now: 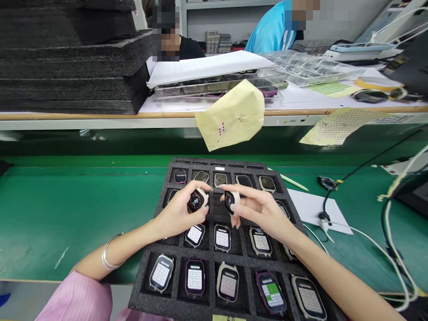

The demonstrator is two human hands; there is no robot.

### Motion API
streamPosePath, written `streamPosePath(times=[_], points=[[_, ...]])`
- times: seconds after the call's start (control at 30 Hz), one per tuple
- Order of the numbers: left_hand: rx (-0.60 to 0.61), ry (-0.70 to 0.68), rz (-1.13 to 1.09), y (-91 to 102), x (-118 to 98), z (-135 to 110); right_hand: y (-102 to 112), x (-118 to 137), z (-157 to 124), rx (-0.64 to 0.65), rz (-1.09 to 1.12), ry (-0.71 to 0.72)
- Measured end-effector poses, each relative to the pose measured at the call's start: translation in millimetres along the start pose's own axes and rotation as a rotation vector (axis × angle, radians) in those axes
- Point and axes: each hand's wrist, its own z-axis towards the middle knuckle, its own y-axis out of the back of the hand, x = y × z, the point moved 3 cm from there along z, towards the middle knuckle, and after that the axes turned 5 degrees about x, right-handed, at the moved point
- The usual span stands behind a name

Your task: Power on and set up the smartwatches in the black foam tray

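Note:
My left hand grips a smartwatch body with a pale case, its dark screen lit with a small icon. A second pale smartwatch body, tilted so its side shows, is pinched in my right hand. Both are held above a black foam tray divided into square pockets. Several strapless watch bodies lie in the pockets. Nearer ones, such as a purple-framed watch, show white grids on their screens; another purple watch shows green cells. In the far row the screens are dark. My hands hide part of the second row.
Stacked black foam trays stand on the shelf at left. Yellow paper hangs over the shelf edge. Cables, white paper and a pale green pen lie right. Two people sit beyond the shelf.

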Motion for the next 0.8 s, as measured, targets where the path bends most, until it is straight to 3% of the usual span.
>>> streamPosePath(times=[0.8], points=[[-0.01,0.012,0.141,1.9,4.1,6.0,-0.4,1.4,0.4,0.012,-0.068,-0.005]])
